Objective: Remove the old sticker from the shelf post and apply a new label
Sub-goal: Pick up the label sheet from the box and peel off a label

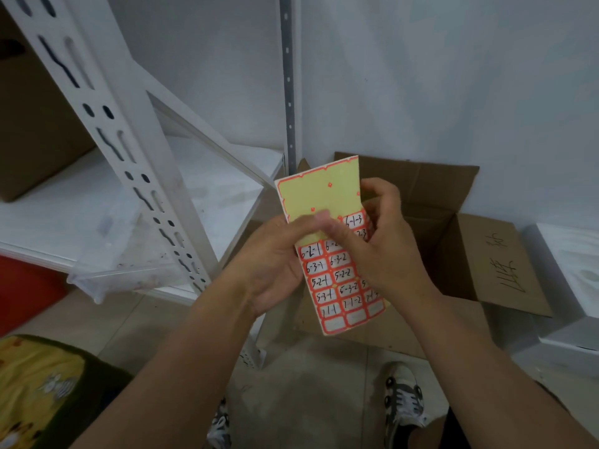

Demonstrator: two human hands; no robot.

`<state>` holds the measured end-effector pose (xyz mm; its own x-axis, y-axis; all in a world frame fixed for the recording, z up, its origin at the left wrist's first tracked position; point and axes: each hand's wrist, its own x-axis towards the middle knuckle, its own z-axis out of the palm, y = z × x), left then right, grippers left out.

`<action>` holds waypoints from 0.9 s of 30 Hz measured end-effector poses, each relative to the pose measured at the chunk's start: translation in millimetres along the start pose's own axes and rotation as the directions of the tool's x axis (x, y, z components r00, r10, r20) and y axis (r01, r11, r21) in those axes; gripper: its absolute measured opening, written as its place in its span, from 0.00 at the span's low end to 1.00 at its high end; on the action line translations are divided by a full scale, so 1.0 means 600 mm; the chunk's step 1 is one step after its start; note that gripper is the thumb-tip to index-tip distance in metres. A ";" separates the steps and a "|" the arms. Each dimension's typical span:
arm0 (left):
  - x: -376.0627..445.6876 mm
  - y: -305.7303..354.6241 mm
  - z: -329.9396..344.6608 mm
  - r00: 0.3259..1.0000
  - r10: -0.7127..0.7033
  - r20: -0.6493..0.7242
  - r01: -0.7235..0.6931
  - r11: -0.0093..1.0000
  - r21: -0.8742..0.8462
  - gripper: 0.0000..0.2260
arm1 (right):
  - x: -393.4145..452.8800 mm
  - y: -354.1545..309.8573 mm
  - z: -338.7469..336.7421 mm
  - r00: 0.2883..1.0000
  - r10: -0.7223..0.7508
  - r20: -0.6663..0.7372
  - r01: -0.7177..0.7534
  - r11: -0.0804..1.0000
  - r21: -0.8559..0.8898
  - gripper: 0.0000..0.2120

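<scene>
A label sheet (pixel 327 192) with a yellow backing and red-bordered white labels is upright in front of me. Handwritten numbers such as 6-1-3 and 5-2-2 mark the labels; the top rows are bare backing. My left hand (pixel 275 264) holds the sheet's left edge from behind, thumb on its front. My right hand (pixel 379 244) grips the right side, its fingertips pinching at the labels near the sheet's middle. The white slotted shelf post (pixel 129 150) slants down at the left, apart from both hands. I cannot make out a sticker on it.
A white shelf board (pixel 207 189) lies behind the post with a brown box (pixel 35 134) on it. An open cardboard box (pixel 460 228) sits on the floor behind the sheet. White boxes (pixel 570 286) stand at right. My shoes (pixel 403 396) are below.
</scene>
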<state>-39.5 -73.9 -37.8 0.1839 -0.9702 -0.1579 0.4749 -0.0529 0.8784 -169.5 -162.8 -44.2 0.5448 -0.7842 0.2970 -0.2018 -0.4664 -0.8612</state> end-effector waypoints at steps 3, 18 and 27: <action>0.005 -0.006 0.007 0.991 0.016 -0.136 -0.012 0.999 0.033 0.19 | -0.002 0.006 0.009 0.993 -0.087 -0.078 0.078 0.990 -0.114 0.26; 0.003 0.000 0.002 0.952 0.044 -0.302 -0.029 0.998 0.052 0.17 | -0.006 0.013 0.009 0.860 -0.504 -0.072 0.394 0.748 -0.534 0.19; -0.003 0.007 -0.004 0.918 0.155 -0.366 -0.003 0.924 0.382 0.15 | -0.010 0.002 0.008 0.927 -0.371 0.051 0.366 0.868 -0.335 0.20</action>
<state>-35.8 -71.6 -34.8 0.5571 -0.8120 -0.1742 0.1093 -0.1362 0.9846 -169.2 -156.7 -49.3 0.6217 -0.5329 0.5740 -0.2480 -0.8291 -0.5011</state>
